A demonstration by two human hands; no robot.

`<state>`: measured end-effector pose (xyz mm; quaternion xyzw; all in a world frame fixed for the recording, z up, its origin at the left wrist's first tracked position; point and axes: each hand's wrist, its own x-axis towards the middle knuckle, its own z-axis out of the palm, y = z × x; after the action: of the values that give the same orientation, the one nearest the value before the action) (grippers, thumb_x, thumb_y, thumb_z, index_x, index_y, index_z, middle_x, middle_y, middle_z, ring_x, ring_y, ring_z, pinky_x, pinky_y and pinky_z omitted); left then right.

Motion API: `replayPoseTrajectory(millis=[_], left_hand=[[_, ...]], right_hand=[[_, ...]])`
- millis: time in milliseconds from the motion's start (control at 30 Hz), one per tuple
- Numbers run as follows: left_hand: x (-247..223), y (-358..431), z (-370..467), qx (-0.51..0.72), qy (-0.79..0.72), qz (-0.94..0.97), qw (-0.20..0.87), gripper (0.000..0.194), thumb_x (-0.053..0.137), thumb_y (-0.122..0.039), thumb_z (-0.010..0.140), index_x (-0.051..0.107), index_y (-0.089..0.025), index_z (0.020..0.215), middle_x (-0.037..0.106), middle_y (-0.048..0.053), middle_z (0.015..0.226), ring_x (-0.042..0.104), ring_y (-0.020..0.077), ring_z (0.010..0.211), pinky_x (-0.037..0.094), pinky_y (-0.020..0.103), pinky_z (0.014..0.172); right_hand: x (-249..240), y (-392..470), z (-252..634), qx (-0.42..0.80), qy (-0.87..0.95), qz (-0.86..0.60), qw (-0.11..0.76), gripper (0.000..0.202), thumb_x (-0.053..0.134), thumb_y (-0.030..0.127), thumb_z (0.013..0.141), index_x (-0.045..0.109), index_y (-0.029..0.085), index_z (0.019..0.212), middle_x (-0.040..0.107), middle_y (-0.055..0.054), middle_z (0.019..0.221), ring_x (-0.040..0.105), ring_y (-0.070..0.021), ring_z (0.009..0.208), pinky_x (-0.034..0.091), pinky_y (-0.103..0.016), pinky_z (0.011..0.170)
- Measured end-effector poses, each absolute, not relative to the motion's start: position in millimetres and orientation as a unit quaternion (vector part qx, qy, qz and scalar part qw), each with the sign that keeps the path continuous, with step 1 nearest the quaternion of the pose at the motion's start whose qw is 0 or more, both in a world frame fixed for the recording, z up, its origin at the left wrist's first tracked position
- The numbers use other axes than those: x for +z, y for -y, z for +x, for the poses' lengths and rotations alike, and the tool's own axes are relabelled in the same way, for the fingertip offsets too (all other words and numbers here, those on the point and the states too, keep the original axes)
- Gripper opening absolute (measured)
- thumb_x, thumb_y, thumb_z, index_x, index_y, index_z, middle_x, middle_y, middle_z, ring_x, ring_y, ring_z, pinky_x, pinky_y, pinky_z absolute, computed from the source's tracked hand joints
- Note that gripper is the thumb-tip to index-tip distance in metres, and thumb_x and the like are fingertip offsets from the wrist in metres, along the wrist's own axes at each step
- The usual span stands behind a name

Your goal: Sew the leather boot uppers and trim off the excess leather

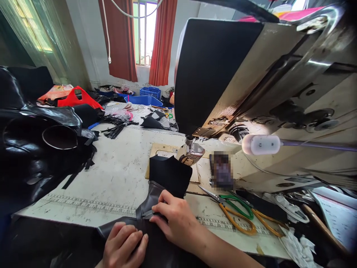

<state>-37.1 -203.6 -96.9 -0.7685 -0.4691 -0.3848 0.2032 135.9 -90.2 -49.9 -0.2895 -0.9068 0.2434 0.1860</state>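
Note:
My left hand (125, 243) has its fingers curled on a dark brown leather piece (156, 193) at the table's front edge, gripping it. In my right hand (178, 216) is a small tool with a short pointed metal blade (147, 214); its handle is hidden in the fingers. The blade's tip lies against the leather, just above my left hand. A black fabric panel (170, 173) extends from the leather's far end toward the sewing machine's needle area (192, 150). The leather's near part hangs over the table edge.
The sewing machine head (220, 74) looms at right, with a small lamp (260, 144) beneath it. Orange-handled scissors (237, 221), green-handled scissors (240, 204) and a blurred phone (222, 171) lie on the right. Shiny black leather goods (36, 149) are heaped at left.

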Motion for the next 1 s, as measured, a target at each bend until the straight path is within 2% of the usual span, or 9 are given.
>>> replayPoseTrajectory(millis=[133,233,300,433,500,633,733,900,1000], left_hand=[[-97,202,-37,-0.406,0.470,-0.762,0.184,0.019,0.055,0.001,0.086,0.069,-0.012,0.085,0.068,0.005,0.075,0.060,0.0168,0.075,0.048,0.035,0.070],[-98,201,-35,-0.425,0.461,-0.760,0.169,0.019,0.054,0.001,0.087,0.067,-0.011,0.083,0.065,0.005,0.072,0.058,0.0161,0.074,0.051,0.035,0.071],[-98,201,-35,-0.431,0.458,-0.760,0.166,0.019,0.054,0.002,0.086,0.067,-0.011,0.083,0.065,0.004,0.071,0.058,0.0153,0.074,0.051,0.035,0.073],[-98,204,-36,-0.427,0.469,-0.756,0.163,0.019,0.054,0.001,0.087,0.068,-0.012,0.085,0.066,0.005,0.075,0.058,0.0161,0.076,0.049,0.038,0.076],[-98,205,-36,-0.426,0.475,-0.753,0.161,0.020,0.054,0.001,0.088,0.068,-0.012,0.084,0.066,0.004,0.075,0.058,0.0160,0.077,0.048,0.038,0.078],[-101,205,-35,-0.432,0.478,-0.748,0.159,0.021,0.053,0.001,0.089,0.069,-0.012,0.085,0.066,0.004,0.075,0.057,0.0155,0.078,0.046,0.039,0.080],[-101,205,-36,-0.435,0.477,-0.747,0.158,0.021,0.053,0.001,0.089,0.069,-0.012,0.086,0.066,0.005,0.076,0.057,0.0159,0.079,0.046,0.040,0.081],[-98,206,-38,-0.431,0.482,-0.748,0.151,0.023,0.053,0.003,0.088,0.069,-0.012,0.087,0.066,0.005,0.076,0.058,0.0161,0.079,0.045,0.040,0.083],[-99,208,-34,-0.434,0.486,-0.744,0.150,0.025,0.051,0.004,0.087,0.069,-0.013,0.087,0.067,0.005,0.076,0.059,0.0162,0.078,0.046,0.040,0.083]], right_hand=[[-54,85,131,0.408,0.824,-0.320,0.229,0.012,0.070,0.028,0.081,0.073,0.017,0.086,0.060,-0.005,0.086,0.057,-0.0155,0.074,0.044,-0.027,0.067],[-54,79,128,0.605,0.662,-0.358,0.260,0.032,0.066,0.048,0.082,0.069,0.016,0.079,0.051,0.002,0.064,0.046,-0.0110,0.058,0.036,-0.024,0.054],[-51,77,128,0.648,0.618,-0.357,0.265,0.037,0.065,0.052,0.082,0.069,0.016,0.083,0.048,0.003,0.061,0.041,-0.0097,0.055,0.032,-0.023,0.052],[-44,79,133,0.511,0.759,-0.331,0.231,0.011,0.073,0.027,0.077,0.074,0.018,0.084,0.059,-0.002,0.084,0.055,-0.0150,0.078,0.041,-0.028,0.070],[-43,82,136,0.458,0.795,-0.347,0.196,0.006,0.072,0.021,0.077,0.073,0.018,0.082,0.059,-0.003,0.084,0.056,-0.0152,0.077,0.041,-0.028,0.069],[-46,85,135,0.430,0.810,-0.362,0.168,0.009,0.075,0.021,0.075,0.069,0.017,0.082,0.059,-0.002,0.084,0.056,-0.0151,0.076,0.041,-0.027,0.067],[-49,85,130,0.424,0.815,-0.348,0.185,0.011,0.077,0.021,0.074,0.068,0.017,0.081,0.059,-0.001,0.082,0.056,-0.0152,0.076,0.040,-0.027,0.067],[-56,83,125,0.453,0.771,-0.362,0.261,0.007,0.070,0.020,0.080,0.066,0.017,0.076,0.060,-0.001,0.080,0.056,-0.0144,0.074,0.041,-0.026,0.067],[-56,84,127,0.440,0.798,-0.340,0.232,0.006,0.072,0.019,0.078,0.066,0.017,0.078,0.060,-0.002,0.082,0.056,-0.0153,0.075,0.040,-0.027,0.066]])
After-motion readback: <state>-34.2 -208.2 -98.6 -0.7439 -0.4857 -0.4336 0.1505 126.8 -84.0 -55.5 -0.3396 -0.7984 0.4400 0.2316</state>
